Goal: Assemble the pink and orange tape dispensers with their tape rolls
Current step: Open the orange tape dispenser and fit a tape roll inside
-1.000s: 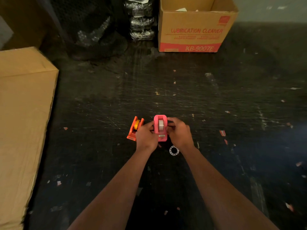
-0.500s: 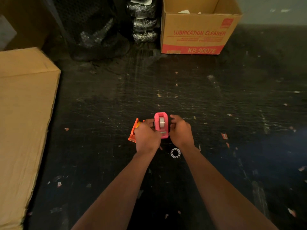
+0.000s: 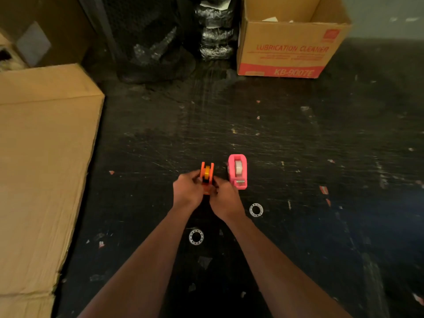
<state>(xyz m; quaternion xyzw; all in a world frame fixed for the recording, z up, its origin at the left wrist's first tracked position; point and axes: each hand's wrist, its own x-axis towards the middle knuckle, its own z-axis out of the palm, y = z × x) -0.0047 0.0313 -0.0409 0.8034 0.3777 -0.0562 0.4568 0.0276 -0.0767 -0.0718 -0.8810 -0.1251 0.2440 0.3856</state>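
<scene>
A dark, scuffed floor lies between cardboard boxes. The left hand and right hand pinch the orange dispenser, its roll apparently seated. Just right stands the pink dispenser, roll inside, untouched. The orange one is the step in hand; next, I judge, pressing its roll home.

Both hands cover the near end of the orange dispenser, so its cutter is hidden. Big cardboard box is cut by left edge. Small print under "LUBRICATION CLEANER" on the printed box is too blurred to read.
</scene>
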